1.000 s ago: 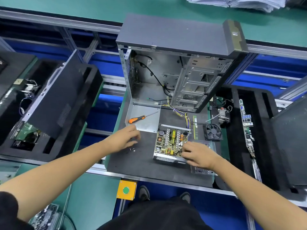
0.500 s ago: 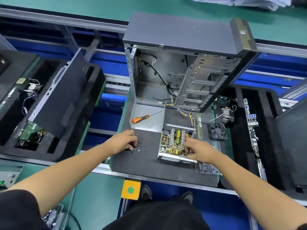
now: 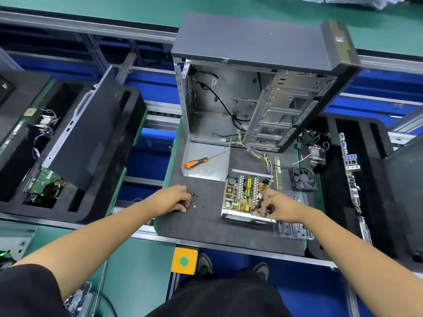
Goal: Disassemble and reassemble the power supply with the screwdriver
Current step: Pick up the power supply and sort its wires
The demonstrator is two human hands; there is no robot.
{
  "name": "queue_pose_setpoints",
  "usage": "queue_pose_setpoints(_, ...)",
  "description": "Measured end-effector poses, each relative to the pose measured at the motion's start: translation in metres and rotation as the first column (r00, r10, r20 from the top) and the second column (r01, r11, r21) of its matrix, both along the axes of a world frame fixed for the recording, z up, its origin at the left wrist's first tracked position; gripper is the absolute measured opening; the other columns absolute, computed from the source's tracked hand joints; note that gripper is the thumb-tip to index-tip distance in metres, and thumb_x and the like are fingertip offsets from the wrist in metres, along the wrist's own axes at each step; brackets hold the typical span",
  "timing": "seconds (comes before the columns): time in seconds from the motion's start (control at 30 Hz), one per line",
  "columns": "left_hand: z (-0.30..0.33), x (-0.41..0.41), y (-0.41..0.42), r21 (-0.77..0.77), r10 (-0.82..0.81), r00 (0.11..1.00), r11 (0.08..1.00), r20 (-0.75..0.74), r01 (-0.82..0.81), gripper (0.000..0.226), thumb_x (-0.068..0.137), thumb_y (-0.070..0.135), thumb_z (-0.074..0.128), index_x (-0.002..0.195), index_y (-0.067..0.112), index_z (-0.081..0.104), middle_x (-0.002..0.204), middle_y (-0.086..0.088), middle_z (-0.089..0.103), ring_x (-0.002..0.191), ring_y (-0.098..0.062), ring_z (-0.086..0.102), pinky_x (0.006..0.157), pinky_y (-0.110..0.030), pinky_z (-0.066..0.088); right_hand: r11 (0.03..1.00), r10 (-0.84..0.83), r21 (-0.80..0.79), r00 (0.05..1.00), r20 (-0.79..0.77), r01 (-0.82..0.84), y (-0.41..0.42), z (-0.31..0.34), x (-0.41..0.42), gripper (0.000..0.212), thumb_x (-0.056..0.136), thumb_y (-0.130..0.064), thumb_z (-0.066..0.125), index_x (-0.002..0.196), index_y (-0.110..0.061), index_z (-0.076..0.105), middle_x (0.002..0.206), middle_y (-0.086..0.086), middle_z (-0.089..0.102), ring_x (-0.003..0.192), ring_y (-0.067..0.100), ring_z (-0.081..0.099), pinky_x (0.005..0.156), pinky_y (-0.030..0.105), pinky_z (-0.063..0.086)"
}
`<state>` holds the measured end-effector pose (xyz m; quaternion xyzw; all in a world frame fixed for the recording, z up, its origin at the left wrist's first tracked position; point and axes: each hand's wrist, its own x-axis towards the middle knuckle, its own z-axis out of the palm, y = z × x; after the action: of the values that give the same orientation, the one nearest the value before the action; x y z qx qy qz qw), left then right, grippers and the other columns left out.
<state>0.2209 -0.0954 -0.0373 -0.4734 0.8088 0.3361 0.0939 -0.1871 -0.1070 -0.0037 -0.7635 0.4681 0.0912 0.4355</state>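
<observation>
- Power supply (image 3: 246,195) open on surface (image 3: 206,227), cover off: likely reassembly.
- Left hand (image 3: 172,199) curled over loose screws (image 3: 193,200); right hand (image 3: 280,208) pinching at board edge, contents unclear.
- Next: fetch screwdriver (image 3: 199,161).

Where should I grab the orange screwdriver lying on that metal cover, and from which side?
Probably the orange handle, taken from above with the left hand, which is nearer. The screwdriver lies flat on the metal cover, handle toward the left, thin shaft pointing up and right; the fat handle gives fingers more to close around.
</observation>
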Motion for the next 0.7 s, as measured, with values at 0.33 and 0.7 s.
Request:
queue_pose_setpoints(0.33, -0.001, -0.007, 0.008, 0.055, 0.153, 0.967, 0.988, -0.204, -0.144, 0.014, 0.093, 0.018, 0.070, 0.089, 0.025, 0.058, 0.099, 0.003, 0.055, 0.094, -0.013, 0.052, 0.088, -0.033, 0.046, 0.996, 0.012, -0.091, 0.997, -0.082, -0.020, -0.001, -0.005, 0.008, 0.018, 0.081, -0.013, 0.075, 0.080, -0.031, 0.076, 0.088, -0.005, 0.049, 0.079, 0.007, 0.050, 0.068, 0.019, 0.044)
queue_pose_setpoints(0.7, 0.029, -0.021, -0.012, -0.050, 0.294, 0.875, 0.940, -0.386, -0.338, 0.015, 0.095, 0.027, 0.068, 0.090, 0.034, 0.055, 0.091, 0.017, 0.064, 0.084, -0.005, 0.060, 0.074, -0.022, 0.050, 0.827, -0.093, -0.554, 0.995, 0.030, 0.094, -0.015, 0.028, 0.026, 0.012, 0.085, -0.027, 0.047, 0.075, -0.028, 0.054, 0.075, -0.014, 0.054, 0.067, 0.013, 0.056, 0.061, 0.034, 0.048)
